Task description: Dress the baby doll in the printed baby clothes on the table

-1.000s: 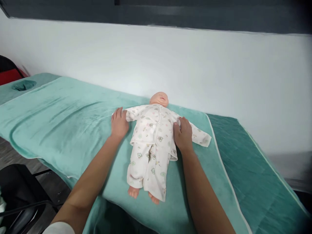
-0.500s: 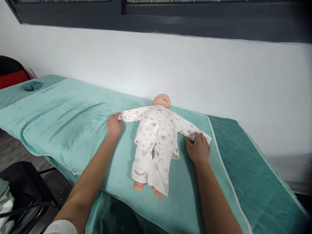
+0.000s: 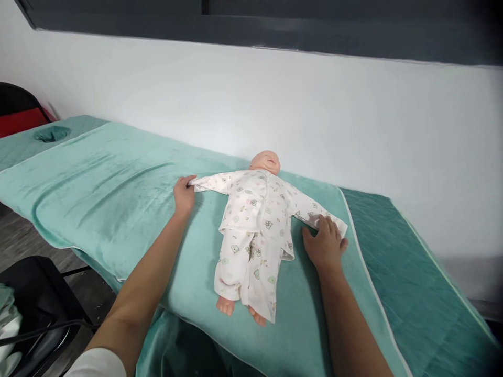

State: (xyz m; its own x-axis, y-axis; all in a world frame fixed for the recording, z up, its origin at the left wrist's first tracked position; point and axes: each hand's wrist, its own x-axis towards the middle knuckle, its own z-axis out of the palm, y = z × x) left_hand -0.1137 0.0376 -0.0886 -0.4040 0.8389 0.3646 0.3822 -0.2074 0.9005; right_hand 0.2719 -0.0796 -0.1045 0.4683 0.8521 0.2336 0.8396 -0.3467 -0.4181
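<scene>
A baby doll (image 3: pixel 265 162) lies on its back, dressed in a white printed pajama top (image 3: pixel 251 201) and matching pants (image 3: pixel 245 267). Its arms are spread and its bare feet stick out of the pant legs. At the end of the sleeve on the left, my left hand (image 3: pixel 184 193) pinches the cuff, which is drawn taut and narrow. My right hand (image 3: pixel 325 241) rests with its fingers spread over the lower part of the other sleeve (image 3: pixel 310 207), the thumb apart. No doll hand shows at either cuff.
A light green cover (image 3: pixel 129 209) lies over a darker green massage bed (image 3: pixel 396 262) with a face hole (image 3: pixel 52 134) at its far left. The bed stands along a white wall (image 3: pixel 353 120). A black chair (image 3: pixel 39 309) holding cloth is at lower left.
My left hand has drawn the cuff slightly outward and up, narrowing it. My right hand's fingers have shifted a little on the sleeve. The view has tilted slightly down.
</scene>
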